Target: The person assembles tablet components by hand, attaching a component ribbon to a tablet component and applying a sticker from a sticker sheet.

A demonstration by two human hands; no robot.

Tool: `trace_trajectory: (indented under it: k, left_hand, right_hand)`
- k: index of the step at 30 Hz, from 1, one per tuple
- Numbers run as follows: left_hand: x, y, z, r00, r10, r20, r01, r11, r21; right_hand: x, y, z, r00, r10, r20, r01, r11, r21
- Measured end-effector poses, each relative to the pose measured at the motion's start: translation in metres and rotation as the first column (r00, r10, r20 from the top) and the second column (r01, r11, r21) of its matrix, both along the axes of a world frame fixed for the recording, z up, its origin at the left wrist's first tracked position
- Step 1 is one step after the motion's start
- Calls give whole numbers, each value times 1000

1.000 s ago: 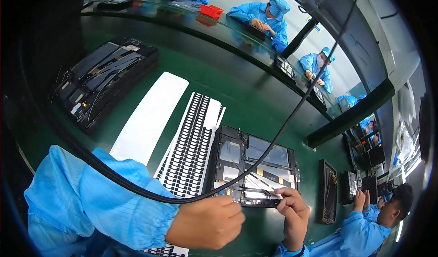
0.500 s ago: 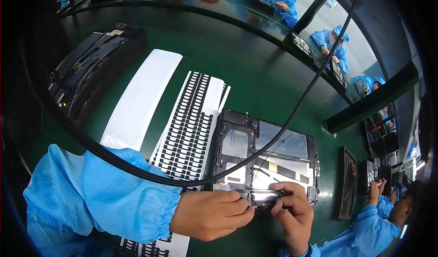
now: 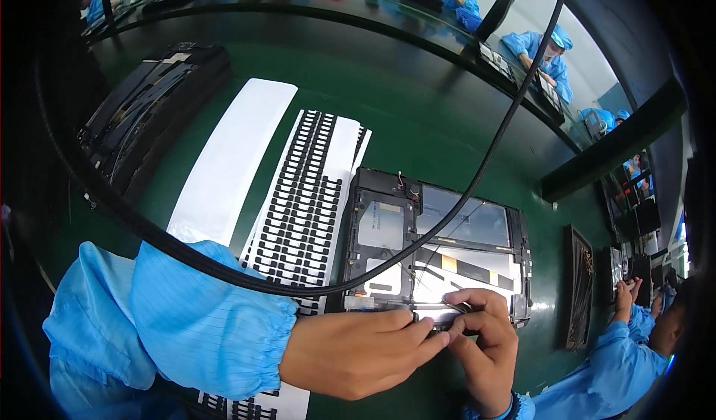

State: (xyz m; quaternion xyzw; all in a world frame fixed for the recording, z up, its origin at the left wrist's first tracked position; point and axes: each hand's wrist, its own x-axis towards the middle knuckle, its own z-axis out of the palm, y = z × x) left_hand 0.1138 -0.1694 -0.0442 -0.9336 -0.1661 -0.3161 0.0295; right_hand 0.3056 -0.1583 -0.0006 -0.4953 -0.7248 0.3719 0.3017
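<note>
An opened black electronic device housing [image 3: 388, 226] with silvery panels lies on the green bench in front of me. Over its near edge, my left hand [image 3: 358, 353] has its fingertips pinched together; whatever they grip is too small to name. Close against those fingertips, my right hand [image 3: 485, 345] is closed with its thumb and forefinger bent over the same edge. A thin dark piece shows by the right fingers, its kind unclear. Just left of the housing lie white sheets [image 3: 298, 211] with rows of black die-cut pieces, partly under my left forearm.
A blank white sheet [image 3: 231, 152] lies further left, beside a stack of black housings [image 3: 153, 107]. A black cable [image 3: 477, 181] loops across the view. To the right are a dark tray [image 3: 578, 286] and a co-worker's blue sleeve [image 3: 611, 375]. Other people sit across the bench.
My left hand has moved right along the near edge, so its fingertips now meet those of my right hand. The view has shifted slightly.
</note>
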Motion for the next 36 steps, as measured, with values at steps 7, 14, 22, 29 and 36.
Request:
trace_trajectory:
  k: [7, 14, 22, 29, 36]
  left_hand:
    - [1, 6, -1, 999, -13, -37, 12, 1000, -10]
    - [0, 6, -3, 1000, -25, -7, 25, 999, -33]
    - [1, 7, -2, 1000, -24, 14, 25, 998, -54]
    - [1, 7, -1, 999, -32, 17, 33, 997, -66]
    - [2, 6, -2, 999, 21, -35, -20, 1000, 18]
  right_hand:
    - [9, -1, 1, 1000, -17, -5, 17, 999, 46]
    - [9, -2, 7, 993, 82, 90, -100, 971, 219]
    - [7, -3, 2, 978, 80, 195, -142, 934, 329]
    - [3, -6, 4, 947, 27, 319, -191, 849, 493]
    - [-2, -3, 0, 931, 41, 363, -265, 759, 594]
